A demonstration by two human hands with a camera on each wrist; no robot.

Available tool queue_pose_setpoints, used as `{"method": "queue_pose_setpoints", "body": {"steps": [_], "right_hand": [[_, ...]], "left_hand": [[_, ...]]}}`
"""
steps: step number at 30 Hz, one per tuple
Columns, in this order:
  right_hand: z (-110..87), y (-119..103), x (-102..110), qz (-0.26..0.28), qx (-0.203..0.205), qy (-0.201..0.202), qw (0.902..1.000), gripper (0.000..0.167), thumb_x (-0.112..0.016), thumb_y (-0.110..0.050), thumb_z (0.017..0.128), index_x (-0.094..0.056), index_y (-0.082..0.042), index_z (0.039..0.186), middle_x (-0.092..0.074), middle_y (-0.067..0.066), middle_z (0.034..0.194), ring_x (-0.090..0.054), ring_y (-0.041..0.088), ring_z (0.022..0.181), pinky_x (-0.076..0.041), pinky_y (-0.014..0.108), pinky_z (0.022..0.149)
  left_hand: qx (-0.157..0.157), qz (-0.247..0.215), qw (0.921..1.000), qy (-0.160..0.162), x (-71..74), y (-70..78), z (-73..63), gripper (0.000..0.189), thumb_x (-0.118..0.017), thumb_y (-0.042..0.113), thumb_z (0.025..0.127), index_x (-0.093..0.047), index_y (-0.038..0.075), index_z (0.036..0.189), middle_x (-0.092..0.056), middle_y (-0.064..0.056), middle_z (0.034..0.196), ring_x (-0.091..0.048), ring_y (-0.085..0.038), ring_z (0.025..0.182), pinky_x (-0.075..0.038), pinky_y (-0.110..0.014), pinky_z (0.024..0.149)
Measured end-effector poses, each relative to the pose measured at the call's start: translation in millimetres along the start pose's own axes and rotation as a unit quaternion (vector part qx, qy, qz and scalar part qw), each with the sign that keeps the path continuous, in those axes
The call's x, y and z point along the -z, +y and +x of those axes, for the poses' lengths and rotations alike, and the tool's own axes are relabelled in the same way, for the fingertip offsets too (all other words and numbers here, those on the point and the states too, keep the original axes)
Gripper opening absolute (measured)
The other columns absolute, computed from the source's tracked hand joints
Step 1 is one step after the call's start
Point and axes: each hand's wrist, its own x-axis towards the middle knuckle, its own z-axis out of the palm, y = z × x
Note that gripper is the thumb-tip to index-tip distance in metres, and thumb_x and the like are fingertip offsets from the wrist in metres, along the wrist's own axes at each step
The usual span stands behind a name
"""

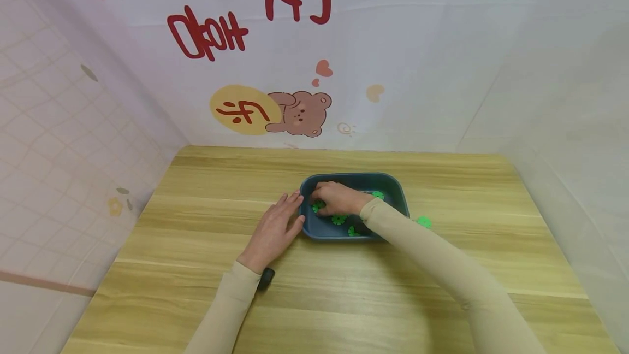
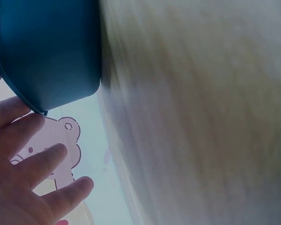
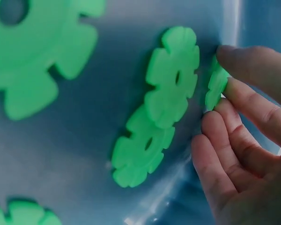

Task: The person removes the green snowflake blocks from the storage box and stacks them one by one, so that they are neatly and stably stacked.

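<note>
One right hand (image 1: 339,199) pinches a green flower-shaped plastic disc (image 3: 217,86) at the left in a blue plastic box (image 1: 319,229), probably picking it up, so lift gently next, and the left hand (image 1: 275,229), fingers spread, touches the box

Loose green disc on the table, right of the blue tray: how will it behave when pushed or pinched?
The green disc lies flat on the table, so it will probably slide rather than roll. Similar discs in the blue tray look thin, suggesting it is light; their crisp, unbent outlines hint at stiffness.
</note>
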Motion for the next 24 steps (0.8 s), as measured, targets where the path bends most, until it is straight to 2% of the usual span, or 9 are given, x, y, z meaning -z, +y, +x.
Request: {"method": "queue_pose_setpoints", "body": {"steps": [9,14,18,24], "right_hand": [[-9.6,-1.2,8.1,0.022,-0.006,0.03,0.9993,0.029,-0.077,-0.021,0.095,-0.075,-0.009,0.122,-0.064,0.006,0.12,-0.062,0.02,0.107,-0.053,0.037,0.101],[-16.9,-4.8,20.2,0.046,-0.008,0.046,0.9978,0.031,-0.076,-0.02,0.096,-0.074,-0.01,0.125,-0.062,0.004,0.119,-0.062,0.019,0.099,-0.056,0.035,0.092],[-23.6,-7.2,30.1,0.05,-0.008,0.056,0.9971,0.032,-0.074,-0.022,0.098,-0.073,-0.01,0.128,-0.062,0.003,0.118,-0.063,0.018,0.099,-0.056,0.032,0.089],[-36.9,-10.7,45.2,0.051,-0.008,0.079,0.9955,0.035,-0.073,-0.025,0.099,-0.072,-0.011,0.13,-0.064,0.003,0.125,-0.064,0.016,0.106,-0.056,0.033,0.092]], "left_hand": [[-0.001,0.002,1.0,0.002,-0.9,1.2,-0.9,0.054,-0.055,0.034,0.108,-0.05,0.008,0.155,-0.04,-0.006,0.163,-0.035,-0.033,0.151,-0.034,-0.058,0.119],[-0.004,-0.001,1.0,0.005,-0.8,1.4,-1.1,0.054,-0.056,0.034,0.108,-0.05,0.008,0.154,-0.041,-0.007,0.163,-0.036,-0.034,0.151,-0.034,-0.059,0.118],[-0.007,-0.001,0.9999,0.01,-1.3,0.6,-1.2,0.054,-0.056,0.034,0.108,-0.051,0.007,0.154,-0.041,-0.007,0.162,-0.037,-0.036,0.15,-0.035,-0.06,0.117],[-0.011,-0.002,0.9999,0.012,-1.4,0.7,-1.7,0.054,-0.056,0.034,0.108,-0.051,0.007,0.154,-0.042,-0.007,0.162,-0.037,-0.036,0.15,-0.036,-0.061,0.117]]}}
